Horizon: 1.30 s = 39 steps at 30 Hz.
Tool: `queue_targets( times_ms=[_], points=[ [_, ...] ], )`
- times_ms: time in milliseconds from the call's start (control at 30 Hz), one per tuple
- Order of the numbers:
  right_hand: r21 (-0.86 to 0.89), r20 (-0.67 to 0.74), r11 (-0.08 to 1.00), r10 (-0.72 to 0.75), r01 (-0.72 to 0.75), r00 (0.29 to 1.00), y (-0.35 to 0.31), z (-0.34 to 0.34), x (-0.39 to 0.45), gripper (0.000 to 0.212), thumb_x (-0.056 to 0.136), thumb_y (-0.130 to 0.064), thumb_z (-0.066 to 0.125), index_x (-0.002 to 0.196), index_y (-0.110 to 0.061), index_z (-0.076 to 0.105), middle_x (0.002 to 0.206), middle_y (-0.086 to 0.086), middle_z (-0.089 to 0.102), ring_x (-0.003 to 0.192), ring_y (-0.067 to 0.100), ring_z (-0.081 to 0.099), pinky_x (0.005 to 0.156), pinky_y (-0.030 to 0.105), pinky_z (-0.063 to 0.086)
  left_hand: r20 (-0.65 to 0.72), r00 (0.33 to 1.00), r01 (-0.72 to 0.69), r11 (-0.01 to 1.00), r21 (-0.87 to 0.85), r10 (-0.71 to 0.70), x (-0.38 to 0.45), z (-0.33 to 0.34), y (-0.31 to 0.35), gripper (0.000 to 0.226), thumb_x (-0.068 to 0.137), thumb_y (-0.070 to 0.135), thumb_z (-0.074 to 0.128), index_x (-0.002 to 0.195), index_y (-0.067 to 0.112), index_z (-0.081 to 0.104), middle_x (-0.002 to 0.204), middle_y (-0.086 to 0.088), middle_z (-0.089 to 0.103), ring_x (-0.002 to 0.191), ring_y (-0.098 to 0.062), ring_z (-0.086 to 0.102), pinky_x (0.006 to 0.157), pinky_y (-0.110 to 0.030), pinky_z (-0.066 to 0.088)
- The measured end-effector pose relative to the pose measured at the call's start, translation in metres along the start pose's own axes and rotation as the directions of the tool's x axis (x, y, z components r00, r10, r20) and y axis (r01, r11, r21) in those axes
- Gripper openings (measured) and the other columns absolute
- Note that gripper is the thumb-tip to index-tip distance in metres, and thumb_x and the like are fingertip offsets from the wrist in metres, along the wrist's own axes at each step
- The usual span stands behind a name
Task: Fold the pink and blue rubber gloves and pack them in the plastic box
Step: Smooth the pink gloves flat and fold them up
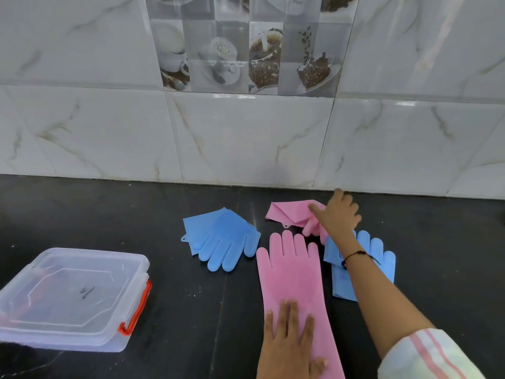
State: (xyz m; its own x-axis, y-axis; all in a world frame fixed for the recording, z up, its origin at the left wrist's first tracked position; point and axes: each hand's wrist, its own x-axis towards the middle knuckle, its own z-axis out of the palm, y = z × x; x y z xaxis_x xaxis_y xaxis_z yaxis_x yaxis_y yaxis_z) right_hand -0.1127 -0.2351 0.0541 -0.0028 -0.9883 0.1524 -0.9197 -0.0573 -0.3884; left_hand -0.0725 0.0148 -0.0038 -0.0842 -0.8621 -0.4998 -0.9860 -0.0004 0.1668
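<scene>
pink glove (292, 272) lies flat on the black table (191, 310), left hand (289, 340) spread open on its cuff; right hand (337, 214) pinches the folded pink glove (289, 213). blue gloves (224, 242) alongside, closed plastic box (71, 299) left.

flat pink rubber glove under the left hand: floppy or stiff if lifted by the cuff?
Probably floppy: the other pink rubber glove beside the right hand already lies creased. The flat pink rubber glove hugs the black counter under the left hand, so likely thin and grippy, not slippery.
</scene>
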Motion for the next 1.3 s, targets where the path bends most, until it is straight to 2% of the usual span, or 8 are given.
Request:
queue_targets(
  times_ms=[133, 333, 667, 867, 1000, 1100, 1167, 1300],
  points=[
    [0.098, 0.354, 0.990, -0.132, 0.104, 0.926, 0.001, 0.011, 0.014, 0.053, 0.082, -0.026, 0.060, 0.132, -0.015, 0.043, 0.127, 0.018, 0.052, 0.112, 0.036, 0.053, 0.093, 0.043, 0.047, 0.084, 0.995, -0.048, 0.997, -0.066, 0.054, -0.002, -0.007, -0.001, 0.076, 0.096, 0.051, 0.029, 0.148, 0.020, -0.016, 0.152, -0.016, -0.034, 0.136, -0.032, -0.037, 0.111, -0.053, -0.019],
    [0.397, 0.100, 0.888, -0.292, 0.231, 0.951, -0.016, -0.032, 0.032, 0.018, 0.084, -0.008, 0.051, 0.098, 0.001, 0.058, 0.092, 0.015, 0.060, 0.084, 0.027, 0.057, 0.068, 0.029, 0.042, -0.181, 0.983, -0.010, 0.988, -0.157, -0.019, -0.006, -0.021, -0.014, 0.066, 0.096, 0.027, 0.042, 0.150, 0.021, 0.005, 0.160, -0.007, -0.009, 0.148, -0.026, -0.010, 0.119, -0.045, -0.004],
    [0.562, 0.499, 0.739, -0.661, 0.371, 0.561, -0.046, -0.197, -0.014, 0.004, 0.085, -0.011, 0.063, 0.088, -0.014, 0.064, 0.081, -0.002, 0.068, 0.074, 0.012, 0.066, 0.062, 0.023, 0.055, -0.844, 0.526, -0.372, 0.863, -0.341, -0.107, -0.019, -0.143, -0.044, 0.088, 0.083, 0.036, 0.064, 0.150, 0.015, 0.010, 0.157, -0.005, 0.018, 0.145, -0.022, 0.017, 0.118, -0.041, 0.015],
    [0.449, 0.728, 0.818, -0.568, 0.358, 0.384, -0.047, -0.215, -0.045, 0.031, 0.085, -0.032, 0.063, 0.097, -0.004, 0.066, 0.101, 0.026, 0.066, 0.088, 0.027, 0.062, 0.079, 0.045, 0.053, -0.605, 0.793, -0.549, 0.348, -0.760, -0.071, -0.037, -0.132, -0.020, 0.047, 0.080, 0.012, 0.056, 0.118, 0.037, 0.047, 0.107, 0.018, 0.057, 0.099, -0.013, 0.057, 0.071, -0.018, 0.045],
    [0.381, 0.620, 0.910, -0.383, 0.165, 0.684, -0.026, -0.166, -0.047, 0.024, 0.093, -0.009, 0.043, 0.073, -0.004, 0.055, 0.059, 0.016, 0.063, 0.059, 0.018, 0.057, 0.055, 0.026, 0.051, -0.174, 0.984, -0.170, -0.383, -0.908, -0.026, -0.035, -0.082, -0.011, 0.051, 0.059, 0.000, 0.054, 0.107, 0.015, 0.053, 0.100, -0.010, 0.067, 0.091, -0.029, 0.061, 0.062, -0.033, 0.055],
    [0.386, 0.727, 0.917, -0.232, -0.104, 0.646, -0.014, -0.111, -0.060, 0.028, 0.088, -0.012, 0.051, 0.062, -0.009, 0.044, 0.041, 0.001, 0.052, 0.039, 0.012, 0.051, 0.035, 0.012, 0.042, -0.099, 0.991, -0.133, -0.559, -0.818, -0.091, -0.022, -0.050, -0.021, 0.046, 0.049, 0.001, 0.046, 0.094, 0.006, 0.050, 0.080, -0.011, 0.059, 0.074, -0.027, 0.055, 0.061, -0.033, 0.053],
    [0.510, 0.742, 0.748, -0.133, -0.424, 0.658, -0.003, -0.076, -0.059, 0.038, 0.095, -0.035, 0.047, 0.073, -0.005, 0.055, 0.054, 0.006, 0.063, 0.047, 0.016, 0.060, 0.042, 0.021, 0.050, -0.099, 0.971, -0.180, -0.389, -0.904, -0.220, -0.012, -0.039, -0.029, 0.033, 0.054, 0.006, 0.048, 0.087, 0.010, 0.049, 0.090, -0.009, 0.051, 0.073, -0.019, 0.047, 0.068, -0.030, 0.043],
    [0.519, 0.735, 0.672, -0.035, -0.528, 0.678, 0.031, -0.036, -0.069, 0.053, 0.095, -0.053, 0.035, 0.089, -0.005, 0.058, 0.079, 0.010, 0.061, 0.071, 0.025, 0.061, 0.064, 0.039, 0.055, -0.369, 0.833, -0.209, 0.384, -0.900, -0.412, 0.011, -0.039, -0.023, 0.019, 0.090, 0.021, 0.031, 0.099, 0.013, 0.046, 0.092, 0.002, 0.049, 0.075, -0.025, 0.038, 0.064, -0.038, 0.033]
  ],
)
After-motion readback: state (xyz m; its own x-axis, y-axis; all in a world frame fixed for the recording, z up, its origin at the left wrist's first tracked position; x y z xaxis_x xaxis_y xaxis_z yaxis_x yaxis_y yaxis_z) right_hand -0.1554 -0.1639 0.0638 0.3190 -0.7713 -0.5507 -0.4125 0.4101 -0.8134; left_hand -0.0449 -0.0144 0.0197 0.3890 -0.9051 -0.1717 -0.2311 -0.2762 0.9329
